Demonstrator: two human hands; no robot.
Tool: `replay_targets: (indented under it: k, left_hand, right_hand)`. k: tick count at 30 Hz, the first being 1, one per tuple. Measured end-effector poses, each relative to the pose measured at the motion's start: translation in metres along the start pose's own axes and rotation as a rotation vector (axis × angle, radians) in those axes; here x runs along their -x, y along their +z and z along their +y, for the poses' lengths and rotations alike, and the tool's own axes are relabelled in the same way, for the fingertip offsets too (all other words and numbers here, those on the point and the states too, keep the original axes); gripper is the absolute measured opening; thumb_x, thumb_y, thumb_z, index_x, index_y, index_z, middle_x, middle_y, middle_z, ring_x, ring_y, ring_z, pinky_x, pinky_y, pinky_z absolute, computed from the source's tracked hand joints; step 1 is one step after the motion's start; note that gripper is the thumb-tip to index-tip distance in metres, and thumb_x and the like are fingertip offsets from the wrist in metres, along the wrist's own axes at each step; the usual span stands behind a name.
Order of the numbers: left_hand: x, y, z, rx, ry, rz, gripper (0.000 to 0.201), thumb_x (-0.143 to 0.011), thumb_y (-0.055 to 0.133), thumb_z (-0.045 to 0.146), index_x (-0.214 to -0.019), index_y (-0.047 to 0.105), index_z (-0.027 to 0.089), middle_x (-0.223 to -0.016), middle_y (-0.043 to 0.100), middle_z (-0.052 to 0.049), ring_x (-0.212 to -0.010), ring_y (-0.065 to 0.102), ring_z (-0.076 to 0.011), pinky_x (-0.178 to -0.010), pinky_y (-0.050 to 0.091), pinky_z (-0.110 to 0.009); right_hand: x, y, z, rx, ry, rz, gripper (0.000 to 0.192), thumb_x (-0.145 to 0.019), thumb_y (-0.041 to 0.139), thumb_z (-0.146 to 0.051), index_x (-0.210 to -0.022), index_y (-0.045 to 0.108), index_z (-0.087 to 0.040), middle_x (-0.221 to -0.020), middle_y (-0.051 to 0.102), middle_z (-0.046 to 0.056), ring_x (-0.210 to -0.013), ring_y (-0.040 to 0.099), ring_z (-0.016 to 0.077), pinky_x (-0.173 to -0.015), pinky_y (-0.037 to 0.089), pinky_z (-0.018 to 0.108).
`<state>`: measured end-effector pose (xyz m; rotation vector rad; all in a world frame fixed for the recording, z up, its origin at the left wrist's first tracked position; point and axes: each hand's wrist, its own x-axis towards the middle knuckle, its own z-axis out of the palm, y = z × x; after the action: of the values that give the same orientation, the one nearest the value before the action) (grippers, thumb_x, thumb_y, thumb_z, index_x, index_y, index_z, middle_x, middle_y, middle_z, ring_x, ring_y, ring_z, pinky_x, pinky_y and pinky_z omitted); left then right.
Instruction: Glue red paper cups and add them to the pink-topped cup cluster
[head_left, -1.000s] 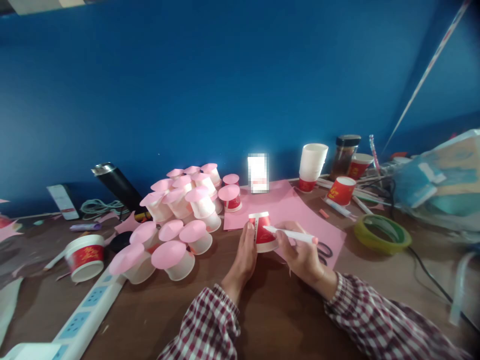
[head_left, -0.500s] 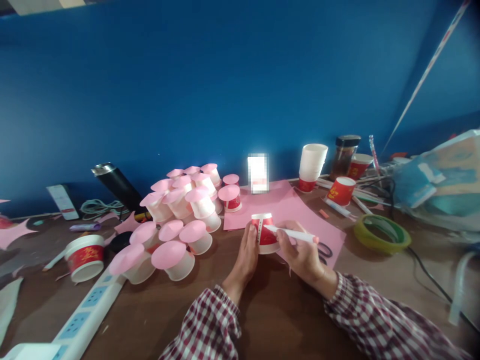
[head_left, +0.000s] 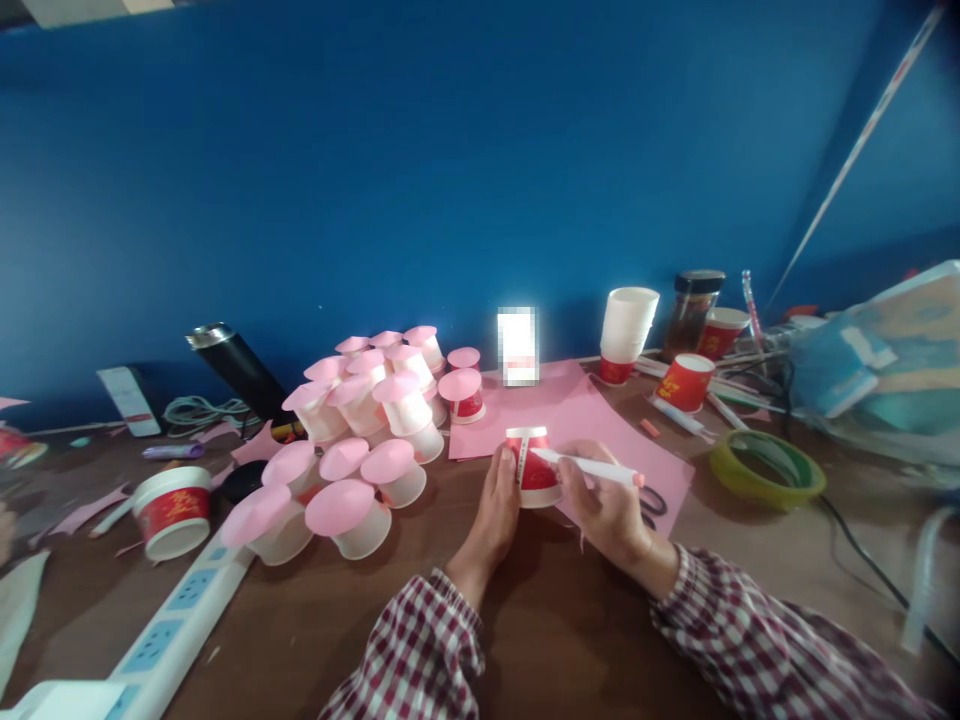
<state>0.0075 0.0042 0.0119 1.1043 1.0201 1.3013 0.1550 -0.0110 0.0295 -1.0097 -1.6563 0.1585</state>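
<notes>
My left hand (head_left: pixel 495 510) grips the left side of a red and white paper cup (head_left: pixel 541 483), which stands upside down on the table. In my right hand (head_left: pixel 606 510) is a white marker (head_left: pixel 600 468) with a pinkish end, its tip at the cup's red band. Small dark marks run down the cup near my left thumb. Pink paper sheets (head_left: pixel 517 425) lie just behind the cup, and the dark handles of scissors (head_left: pixel 651 505) show beside my right hand. To the left stand several upside-down cups with pink cone tops (head_left: pixel 341 510).
A power strip (head_left: pixel 169 625) lies at front left near an upturned paper cup (head_left: pixel 176 510). Behind are a black flask (head_left: pixel 236 370) and a bright blurred-out screen (head_left: pixel 518 346). On the right are stacked cups (head_left: pixel 626 330), yellow tape (head_left: pixel 765 470) and a plastic bag (head_left: pixel 862 350).
The marker tip and both hands stay almost where they were at the cup. At the far left, a pointed pink paper scrap has gone and part of another person's hand shows at the edge.
</notes>
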Motion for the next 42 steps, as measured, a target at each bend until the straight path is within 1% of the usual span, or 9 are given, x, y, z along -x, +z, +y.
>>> replay_targets:
  k: [6, 11, 17, 21, 24, 29, 33, 37, 42]
  left_hand:
    - [-0.0013, -0.0005, -0.0015, -0.003, -0.003, -0.006, 0.052, -0.089, 0.052, 0.059, -0.113, 0.067, 0.016, -0.125, 0.065, -0.013, -0.120, 0.056, -0.0282, -0.107, 0.038, -0.037]
    - [-0.0006, 0.0000, -0.0008, -0.036, 0.016, 0.006, 0.049, -0.092, 0.049, 0.057, -0.112, 0.068, 0.017, -0.121, 0.067, -0.011, -0.117, 0.058, -0.0262, -0.106, 0.038, -0.035]
    - [0.0002, 0.0017, 0.0032, 0.041, 0.006, -0.011, 0.043, -0.091, 0.052, 0.054, -0.108, 0.069, 0.018, -0.115, 0.070, -0.010, -0.111, 0.061, -0.0261, -0.101, 0.043, -0.035]
    - [0.0007, 0.0022, 0.0038, 0.069, -0.017, 0.019, 0.043, -0.090, 0.055, 0.053, -0.110, 0.069, 0.017, -0.118, 0.069, -0.011, -0.116, 0.060, -0.0265, -0.103, 0.041, -0.036]
    - [0.0021, 0.0036, 0.0050, 0.071, -0.011, 0.009, 0.044, -0.091, 0.054, 0.053, -0.114, 0.068, 0.018, -0.123, 0.067, -0.011, -0.119, 0.059, -0.0262, -0.105, 0.041, -0.036]
    - [0.0034, 0.0061, 0.0059, 0.101, -0.039, 0.081, 0.038, -0.089, 0.059, 0.049, -0.105, 0.070, 0.017, -0.124, 0.067, -0.012, -0.126, 0.054, -0.0284, -0.109, 0.038, -0.038]
    - [0.0029, 0.0049, 0.0021, 0.079, -0.033, 0.102, 0.038, -0.087, 0.060, 0.049, -0.106, 0.070, 0.018, -0.130, 0.064, -0.012, -0.132, 0.049, -0.0286, -0.112, 0.035, -0.037]
    - [0.0030, 0.0036, 0.0018, 0.039, -0.012, 0.060, 0.041, -0.089, 0.057, 0.051, -0.113, 0.068, 0.019, -0.132, 0.063, -0.011, -0.130, 0.051, -0.0277, -0.111, 0.036, -0.037]
    - [0.0026, 0.0038, 0.0049, 0.017, 0.024, -0.025, 0.045, -0.091, 0.051, 0.055, -0.114, 0.067, 0.018, -0.122, 0.067, -0.010, -0.117, 0.059, -0.0260, -0.105, 0.040, -0.036]
  right_hand:
    - [0.0001, 0.0001, -0.0009, 0.029, -0.018, -0.004, 0.009, -0.096, 0.053, -0.023, -0.094, 0.060, -0.020, -0.085, 0.068, 0.005, -0.077, 0.066, 0.0172, -0.069, 0.055, 0.028]
    - [-0.0027, -0.0010, -0.0046, 0.051, -0.052, 0.007, 0.009, -0.095, 0.053, -0.022, -0.089, 0.061, -0.021, -0.083, 0.068, 0.005, -0.074, 0.067, 0.0178, -0.067, 0.057, 0.028]
    - [-0.0029, -0.0019, -0.0065, 0.022, -0.018, -0.003, 0.014, -0.097, 0.048, -0.026, -0.093, 0.062, -0.023, -0.082, 0.069, 0.007, -0.069, 0.066, 0.0189, -0.058, 0.055, 0.029]
    - [-0.0014, -0.0019, -0.0047, 0.051, 0.003, -0.020, 0.011, -0.095, 0.050, -0.024, -0.091, 0.060, -0.021, -0.081, 0.067, 0.004, -0.067, 0.064, 0.0163, -0.061, 0.053, 0.027]
    - [-0.0017, -0.0016, -0.0037, 0.071, 0.013, 0.003, 0.011, -0.095, 0.050, -0.023, -0.088, 0.059, -0.021, -0.078, 0.066, 0.004, -0.067, 0.064, 0.0163, -0.065, 0.053, 0.028]
    - [-0.0032, -0.0014, -0.0034, 0.065, 0.025, 0.031, 0.014, -0.096, 0.048, -0.024, -0.086, 0.058, -0.022, -0.076, 0.067, 0.005, -0.065, 0.064, 0.0172, -0.062, 0.052, 0.029]
    - [-0.0031, -0.0015, -0.0032, 0.092, 0.037, 0.031, 0.013, -0.095, 0.050, -0.023, -0.086, 0.059, -0.021, -0.074, 0.066, 0.003, -0.062, 0.063, 0.0151, -0.061, 0.052, 0.026]
    - [-0.0027, -0.0010, -0.0027, 0.086, 0.022, 0.045, 0.012, -0.095, 0.050, -0.023, -0.088, 0.059, -0.020, -0.077, 0.066, 0.004, -0.066, 0.064, 0.0159, -0.063, 0.053, 0.026]
    - [-0.0029, -0.0005, -0.0017, 0.063, 0.014, 0.045, 0.012, -0.096, 0.049, -0.024, -0.090, 0.059, -0.020, -0.080, 0.066, 0.004, -0.070, 0.065, 0.0165, -0.067, 0.054, 0.027]
